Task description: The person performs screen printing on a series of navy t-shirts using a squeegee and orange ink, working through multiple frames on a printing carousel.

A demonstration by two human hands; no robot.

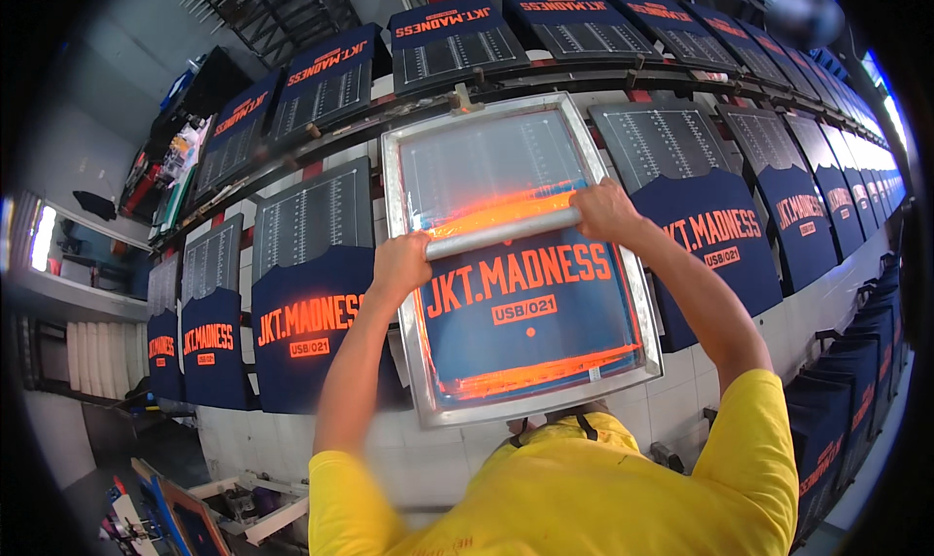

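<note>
A metal-framed printing screen (397, 264) lies over a dark blue shirt on the long table. Across its mesh sits a grey squeegee bar (501, 233), just below a band of orange ink (496, 213). My left hand (401, 262) grips the bar's left end and my right hand (603, 212) grips its right end. Orange lettering shows through the mesh below the bar, and a second strip of orange ink (530, 373) lies near the frame's near edge.
Dark blue shirts with orange print lie left (306, 337) and right (715, 235) of the screen, in a long row. A second row (457, 45) runs along the far rail. A white-tiled table edge (671, 381) is close to me. Stacked shirts (846, 400) hang at right.
</note>
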